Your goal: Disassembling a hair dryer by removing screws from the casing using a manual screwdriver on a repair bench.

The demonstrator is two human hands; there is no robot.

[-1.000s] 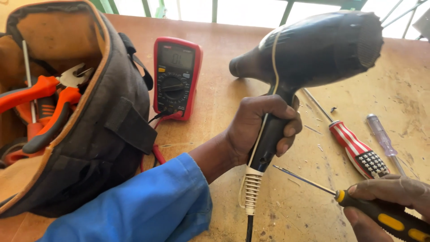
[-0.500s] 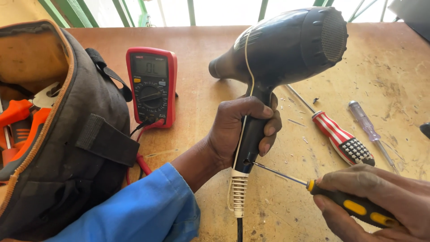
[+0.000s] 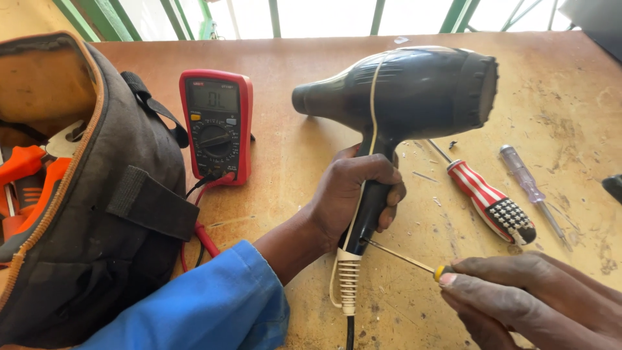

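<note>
Right hand (image 3: 525,298), nearest the camera, is closed around a yellow-handled screwdriver (image 3: 402,257) whose thin shaft meets the base of the hair dryer (image 3: 402,97) handle. Left hand (image 3: 356,194) is wrapped tight on that handle, holding the black dryer upright above the wooden table (image 3: 291,162). Judging by the angle, the tip should sit square in the screw while the handle is held steady, or it will likely slip. At left, an open tool bag (image 3: 97,214) holds orange-handled pliers (image 3: 29,175). Beyond lie a red multimeter (image 3: 217,126), a striped screwdriver (image 3: 492,201) and a clear tester screwdriver (image 3: 528,185).
</note>
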